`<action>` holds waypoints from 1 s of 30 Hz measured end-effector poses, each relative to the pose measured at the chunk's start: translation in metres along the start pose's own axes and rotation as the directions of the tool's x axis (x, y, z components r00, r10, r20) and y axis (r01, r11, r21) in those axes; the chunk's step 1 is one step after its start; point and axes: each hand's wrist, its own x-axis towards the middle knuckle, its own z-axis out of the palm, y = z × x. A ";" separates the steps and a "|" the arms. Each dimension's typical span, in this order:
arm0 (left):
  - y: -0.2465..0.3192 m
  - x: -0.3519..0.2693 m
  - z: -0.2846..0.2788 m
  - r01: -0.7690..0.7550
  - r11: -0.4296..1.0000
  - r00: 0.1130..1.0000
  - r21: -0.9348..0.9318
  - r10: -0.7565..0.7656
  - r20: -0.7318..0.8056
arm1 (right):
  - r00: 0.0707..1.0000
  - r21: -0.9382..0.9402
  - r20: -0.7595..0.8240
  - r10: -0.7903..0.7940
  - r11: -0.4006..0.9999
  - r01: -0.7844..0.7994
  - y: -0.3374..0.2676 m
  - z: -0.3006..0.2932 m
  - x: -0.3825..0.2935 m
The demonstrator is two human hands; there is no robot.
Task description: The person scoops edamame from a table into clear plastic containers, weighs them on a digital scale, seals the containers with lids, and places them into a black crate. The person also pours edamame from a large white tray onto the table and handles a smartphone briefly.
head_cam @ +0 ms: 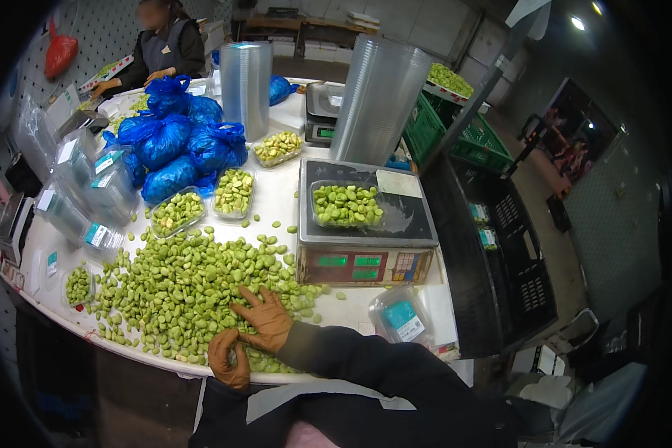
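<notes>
A wide heap of shelled green broad beans (pixel 179 291) lies loose on the white table (pixel 280 193) before me. My right hand (pixel 269 322), in a brown glove, rests on the heap's near right side with its fingers spread. Beside it, at the table's front edge, my left hand (pixel 227 358) is gloved alike; its fingers and thumb curl, and whether beans are inside is hidden. A clear plastic tray of beans (pixel 347 204) sits on the platform of a digital scale (pixel 367 238). Two more filled trays, a left one (pixel 177 213) and a right one (pixel 234 193), stand behind the heap.
Knotted blue plastic bags (pixel 165 143) are piled behind the trays. Tall stacks of clear containers (pixel 375 101) rise near a second scale (pixel 320 112). Labelled packs (pixel 406 319) lie at right, by a black crate (pixel 515 252). A co-worker (pixel 168 50) sits at far left.
</notes>
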 end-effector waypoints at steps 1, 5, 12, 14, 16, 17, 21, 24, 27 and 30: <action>0.000 0.000 0.000 0.002 1.000 1.000 0.003 -0.002 -0.004 | 0.995 0.058 0.080 -0.057 0.997 0.052 0.002 -0.002 -0.003; 0.002 0.001 0.001 -0.028 1.000 1.000 0.004 0.028 0.011 | 0.972 0.119 0.173 -0.157 0.983 0.138 0.007 -0.024 -0.020; 0.002 0.002 0.003 -0.024 1.000 0.999 0.011 0.024 0.022 | 0.992 0.313 0.059 0.113 0.941 -0.126 0.036 -0.055 -0.019; -0.001 0.001 0.003 -0.040 0.999 0.999 0.005 0.040 0.014 | 0.970 0.469 0.114 0.215 0.849 -0.243 0.035 -0.084 -0.012; 0.001 0.001 0.002 -0.035 0.999 0.999 0.040 0.035 0.008 | 0.956 0.493 0.175 0.235 0.820 -0.292 0.042 -0.100 -0.006; 0.001 0.001 0.002 -0.033 0.998 0.999 0.057 0.033 0.005 | 0.955 0.475 0.201 0.220 0.830 -0.292 0.045 -0.101 -0.006; 0.001 0.000 0.002 -0.025 0.999 1.000 0.029 0.025 0.015 | 0.961 0.373 0.214 0.177 0.894 -0.248 0.058 -0.103 -0.006; -0.004 -0.003 0.005 -0.024 1.000 1.000 0.003 0.024 0.011 | 0.942 0.577 0.244 0.232 0.746 -0.333 0.068 -0.110 -0.001; -0.003 -0.001 0.004 -0.028 1.000 1.000 0.010 0.028 0.008 | 0.950 0.726 -0.123 0.288 0.678 -0.111 0.083 -0.159 0.023; -0.001 0.000 0.003 -0.021 0.999 1.000 0.028 0.021 0.008 | 0.852 0.600 -0.405 0.332 0.799 -0.026 0.112 -0.199 0.058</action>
